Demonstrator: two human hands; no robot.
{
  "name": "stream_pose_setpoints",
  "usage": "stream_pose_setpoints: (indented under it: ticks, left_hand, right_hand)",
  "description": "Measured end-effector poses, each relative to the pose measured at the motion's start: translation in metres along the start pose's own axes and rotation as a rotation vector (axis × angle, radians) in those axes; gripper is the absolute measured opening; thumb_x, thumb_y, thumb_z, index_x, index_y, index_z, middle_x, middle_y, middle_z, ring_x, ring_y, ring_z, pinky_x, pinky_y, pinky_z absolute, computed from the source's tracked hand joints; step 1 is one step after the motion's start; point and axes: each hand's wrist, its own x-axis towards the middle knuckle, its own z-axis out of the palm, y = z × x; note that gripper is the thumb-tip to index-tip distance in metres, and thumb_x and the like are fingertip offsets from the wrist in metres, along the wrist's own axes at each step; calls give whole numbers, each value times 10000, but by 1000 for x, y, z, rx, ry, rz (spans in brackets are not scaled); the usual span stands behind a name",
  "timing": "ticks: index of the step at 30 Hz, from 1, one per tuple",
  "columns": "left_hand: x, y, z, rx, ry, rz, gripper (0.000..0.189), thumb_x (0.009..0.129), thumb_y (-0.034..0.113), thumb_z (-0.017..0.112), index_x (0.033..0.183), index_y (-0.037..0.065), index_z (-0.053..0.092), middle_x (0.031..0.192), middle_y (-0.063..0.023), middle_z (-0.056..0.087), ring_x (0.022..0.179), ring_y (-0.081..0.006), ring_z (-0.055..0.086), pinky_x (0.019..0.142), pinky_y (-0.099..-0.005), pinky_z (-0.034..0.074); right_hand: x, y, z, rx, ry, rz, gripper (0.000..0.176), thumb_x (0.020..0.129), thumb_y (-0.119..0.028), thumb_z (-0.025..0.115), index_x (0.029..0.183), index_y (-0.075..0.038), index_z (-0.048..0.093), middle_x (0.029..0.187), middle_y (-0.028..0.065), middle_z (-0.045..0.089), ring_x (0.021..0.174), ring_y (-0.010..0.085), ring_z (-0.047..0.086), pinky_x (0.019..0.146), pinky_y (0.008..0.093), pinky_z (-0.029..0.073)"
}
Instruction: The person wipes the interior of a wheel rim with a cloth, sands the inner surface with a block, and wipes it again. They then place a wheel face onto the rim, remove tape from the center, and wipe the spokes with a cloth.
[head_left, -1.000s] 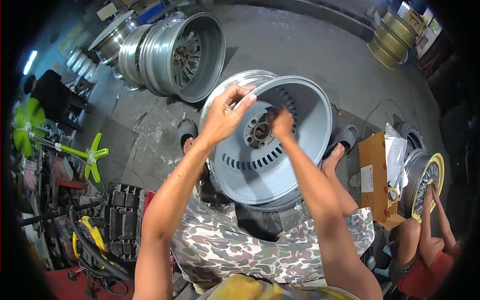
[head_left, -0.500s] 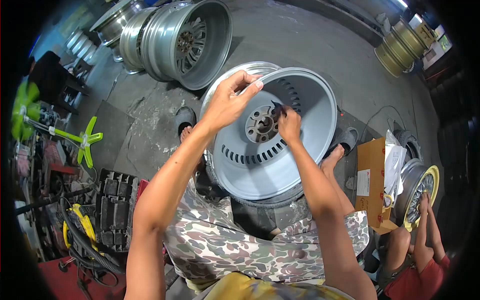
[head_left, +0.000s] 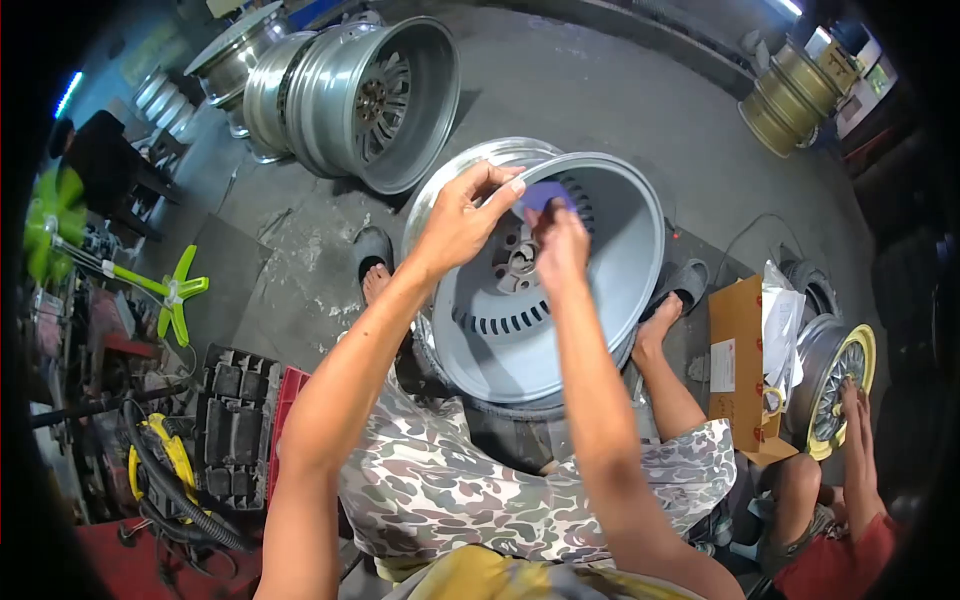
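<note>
A grey wheel rim [head_left: 620,300] lies tilted between my feet, on top of a tyre, with another silvery rim [head_left: 425,205] behind it. My left hand [head_left: 467,215] grips the upper left edge of the grey rim between thumb and fingers. Inside the rim, above the hub, my right hand [head_left: 560,240] is closed on a thin purple sheet [head_left: 545,193], pressed near the inner wall. The hub [head_left: 518,262] with its bolt holes is partly covered by my right hand.
Large silver rims [head_left: 385,100] stand at the upper left. A green fan [head_left: 175,290] and a black plastic part [head_left: 237,420] are at left. On the right are a cardboard box [head_left: 735,360], a yellow-edged wheel [head_left: 840,390] and a co-worker's hands touching it.
My right hand has moved up and left inside the rim, and the purple sheet now shows more broadly. The grey rim sits slightly lower and further left in view.
</note>
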Motion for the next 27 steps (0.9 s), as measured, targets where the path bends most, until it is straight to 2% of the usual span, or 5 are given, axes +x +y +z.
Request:
stream_pose_setpoints:
  ticks: [10,16,23,25,27]
  left_hand:
    - [11,11,-25,-296,-174,-382,775,1094,592,299,1197,-65,697,1355,-174,657,1202,-213,599,1129,-381,391]
    - [22,13,-53,-535,-210,-597,1034,959,837,263,1206,-72,690,1401,-177,625,1279,-266,570,1174,-388,348]
    - [27,3,-55,-398,-238,-478,851,1012,738,365,1224,-20,690,1289,-137,669,1160,-211,604,1087,-344,420]
    - [21,3,-49,-305,-177,-454,760,1030,672,423,1218,-16,684,1284,-117,669,1148,-191,605,1063,-331,435]
    - [15,-2,-40,-223,-83,-375,405,1053,376,612,1207,11,699,1208,-47,689,1107,-111,592,1004,-275,434]
  right_hand:
    - [21,-104,-24,-1302,301,-1082,295,1043,-118,561,1279,5,686,1298,190,688,1228,341,653,1051,412,509]
    - [-98,-6,63,-1246,-571,-1216,474,902,3,584,1374,-18,620,1434,176,607,1367,346,554,1182,495,415]
    - [-195,-8,-99,-1423,-1456,-728,525,983,-80,489,1506,-43,474,1619,70,417,1490,255,407,1250,421,343]
    - [-108,-57,-187,-1702,-1075,-705,472,999,-182,479,1444,-25,473,1575,128,433,1426,261,453,1193,401,367]
    - [-32,-66,-287,-1317,212,-457,458,1015,-283,469,1382,-8,472,1531,187,449,1363,268,498,1135,381,390]
